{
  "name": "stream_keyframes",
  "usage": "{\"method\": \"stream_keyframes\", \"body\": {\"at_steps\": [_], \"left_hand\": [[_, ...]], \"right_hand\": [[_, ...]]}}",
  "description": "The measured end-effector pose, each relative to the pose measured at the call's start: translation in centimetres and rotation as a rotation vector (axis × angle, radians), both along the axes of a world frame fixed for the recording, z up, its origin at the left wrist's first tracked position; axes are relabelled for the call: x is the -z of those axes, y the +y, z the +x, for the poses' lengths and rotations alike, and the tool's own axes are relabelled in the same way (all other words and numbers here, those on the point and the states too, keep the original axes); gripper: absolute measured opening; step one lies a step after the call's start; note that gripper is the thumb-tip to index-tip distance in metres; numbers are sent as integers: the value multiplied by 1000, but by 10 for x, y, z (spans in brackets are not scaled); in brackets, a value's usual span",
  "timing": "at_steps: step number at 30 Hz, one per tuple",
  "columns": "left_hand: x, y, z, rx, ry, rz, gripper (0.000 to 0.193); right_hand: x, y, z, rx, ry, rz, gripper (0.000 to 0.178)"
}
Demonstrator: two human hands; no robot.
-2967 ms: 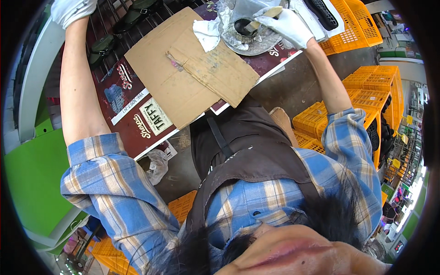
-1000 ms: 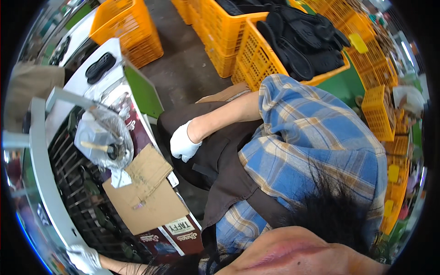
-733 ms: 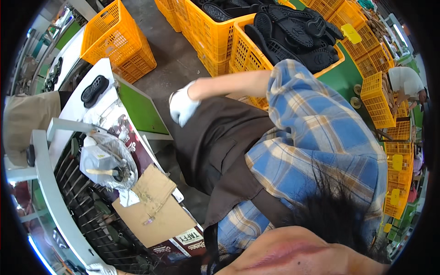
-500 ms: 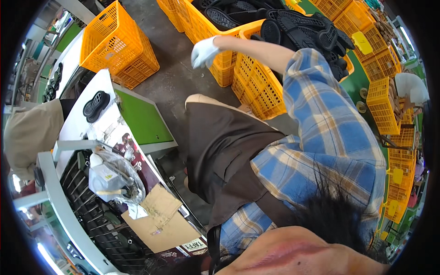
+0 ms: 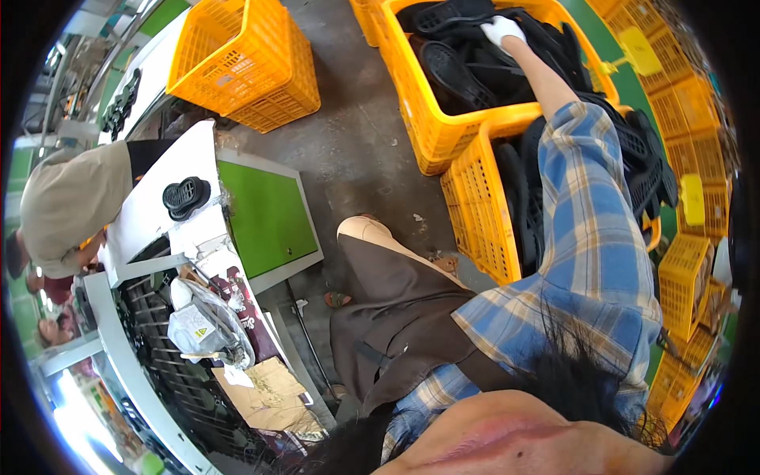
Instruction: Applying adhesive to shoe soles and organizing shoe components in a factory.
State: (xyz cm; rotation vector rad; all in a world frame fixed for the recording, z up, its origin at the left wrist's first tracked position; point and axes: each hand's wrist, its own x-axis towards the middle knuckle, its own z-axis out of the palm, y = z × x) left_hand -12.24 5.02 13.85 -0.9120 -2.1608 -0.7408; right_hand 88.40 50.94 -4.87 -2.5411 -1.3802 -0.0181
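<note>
My right hand [image 5: 503,32], in a white glove, reaches far out over a yellow crate [image 5: 475,120] filled with black shoe soles [image 5: 453,73]. Its fingers are closed at the edge of a black shoe sole [image 5: 451,17] near the top of the pile; the fingertips are small and partly hidden. A nearer yellow crate [image 5: 480,207], also full of black soles, stands beneath my outstretched arm. My left hand is out of the picture. On the white bench top to the left rests a pair of black soles [image 5: 186,198].
An open yellow crate [image 5: 269,83] stands on another beside the bench. A green-panelled cabinet [image 5: 265,218] is at the bench's end. A slatted conveyor [image 5: 170,356] holds a plastic-wrapped device [image 5: 198,326] and cardboard [image 5: 265,392]. Another person [image 5: 75,202] is at far left; yellow crates [image 5: 682,285] line the right.
My right hand has swung from above the floor, up and to the right, onto the soles in the far crate. The view has shifted, so the crates and bench appear displaced.
</note>
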Motion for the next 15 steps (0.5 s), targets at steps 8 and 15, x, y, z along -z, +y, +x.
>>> {"method": "stream_keyframes", "body": {"at_steps": [8,15], "left_hand": [[10,29,68,83,-272,77,24],[59,91,128,496,-390,-12,25]], "right_hand": [[48,27,53,129,237,51,45],[24,18,29,-580,360,167,21]]}}
